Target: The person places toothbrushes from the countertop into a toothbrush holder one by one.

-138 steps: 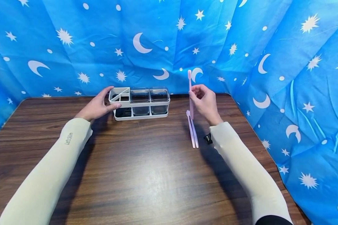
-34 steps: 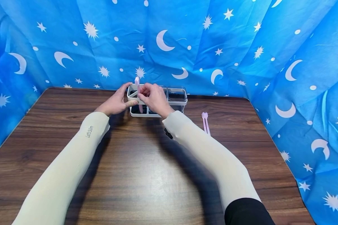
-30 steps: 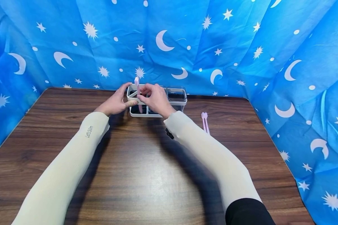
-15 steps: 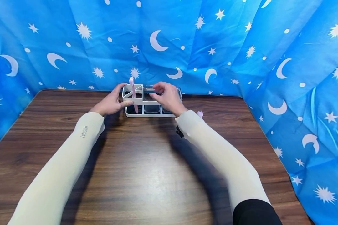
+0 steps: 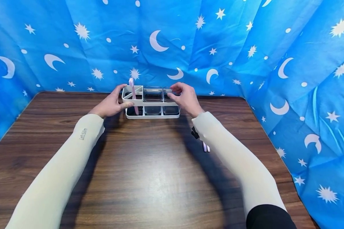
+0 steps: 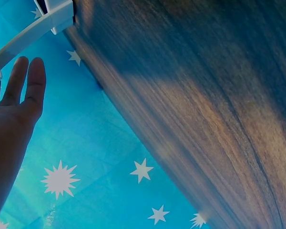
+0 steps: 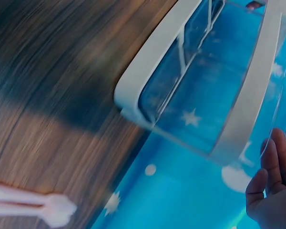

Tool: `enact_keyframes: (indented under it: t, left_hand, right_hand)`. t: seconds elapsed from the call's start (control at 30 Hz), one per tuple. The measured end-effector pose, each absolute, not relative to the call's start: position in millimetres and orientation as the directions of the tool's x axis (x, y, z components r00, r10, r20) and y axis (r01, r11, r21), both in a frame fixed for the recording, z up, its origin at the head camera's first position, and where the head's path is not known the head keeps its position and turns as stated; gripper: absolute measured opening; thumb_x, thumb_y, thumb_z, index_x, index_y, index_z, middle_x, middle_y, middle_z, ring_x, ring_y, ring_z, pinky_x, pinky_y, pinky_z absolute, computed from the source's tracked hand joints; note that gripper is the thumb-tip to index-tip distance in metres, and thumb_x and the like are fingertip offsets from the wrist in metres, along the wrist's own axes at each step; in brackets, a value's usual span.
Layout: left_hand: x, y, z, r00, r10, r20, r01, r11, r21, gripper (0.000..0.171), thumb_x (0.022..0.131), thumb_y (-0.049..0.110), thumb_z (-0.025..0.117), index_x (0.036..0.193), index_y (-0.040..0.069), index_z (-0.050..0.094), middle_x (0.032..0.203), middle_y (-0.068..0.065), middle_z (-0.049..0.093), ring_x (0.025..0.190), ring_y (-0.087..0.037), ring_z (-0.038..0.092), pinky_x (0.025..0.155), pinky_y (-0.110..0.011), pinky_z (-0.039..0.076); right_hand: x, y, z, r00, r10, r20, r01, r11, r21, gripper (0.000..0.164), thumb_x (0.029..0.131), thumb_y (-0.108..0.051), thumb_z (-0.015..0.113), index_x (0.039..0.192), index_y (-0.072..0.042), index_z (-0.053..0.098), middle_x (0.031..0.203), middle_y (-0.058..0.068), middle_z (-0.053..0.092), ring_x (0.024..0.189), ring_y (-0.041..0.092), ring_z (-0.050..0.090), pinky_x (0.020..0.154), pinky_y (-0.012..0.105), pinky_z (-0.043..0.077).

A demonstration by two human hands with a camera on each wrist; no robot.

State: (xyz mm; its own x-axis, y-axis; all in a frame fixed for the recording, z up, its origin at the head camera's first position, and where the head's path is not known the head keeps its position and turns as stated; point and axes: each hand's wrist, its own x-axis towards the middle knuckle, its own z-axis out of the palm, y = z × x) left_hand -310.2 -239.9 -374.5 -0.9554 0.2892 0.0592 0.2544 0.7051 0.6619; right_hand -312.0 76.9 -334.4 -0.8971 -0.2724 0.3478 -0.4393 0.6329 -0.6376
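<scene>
A white toothbrush holder (image 5: 152,104) with divided slots and two clear cups (image 5: 153,94) stands at the table's back edge. One pink toothbrush (image 5: 136,110) stands upright in its left section. My left hand (image 5: 109,103) grips the holder's left end, thumb in front and fingers behind. Over the right-hand cup, my right hand (image 5: 186,97) has its fingers loosely bent and holds nothing; whether they touch the clear wall (image 7: 270,143) cannot be told. Two more pink-purple toothbrushes (image 5: 206,147) lie on the table, mostly hidden by my right forearm; their heads (image 7: 57,210) show in the right wrist view.
The brown wooden table (image 5: 149,165) ends at a blue curtain (image 5: 160,63) with moons and stars right behind the holder. The curtain also runs along the right side.
My right hand carried a pink toothbrush left from the others and stood it in the holder. It then let go and moved right, over the cups. My left hand stays on the holder's left end.
</scene>
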Motion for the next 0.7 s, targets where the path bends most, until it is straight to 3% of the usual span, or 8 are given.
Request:
enact_keyframes:
  t: [0.7]
  left_hand:
    - [-309.3,-239.3,-371.9,-0.956,0.292,0.036,0.242,0.710,0.662,0.096,0.085,0.055,0.060,0.152,0.018,0.003,0.152,-0.020,0.012,0.110,-0.040,0.044,0.099,-0.059,0.028]
  right_hand:
    - [-303.4,150.8,-353.3,-0.941,-0.149,0.303,-0.322,0.670,-0.669,0.024,0.089,-0.028,0.067,0.108,-0.013,0.064,0.100,-0.001,0.060,0.090,0.014,0.054,0.081,0.030,0.047]
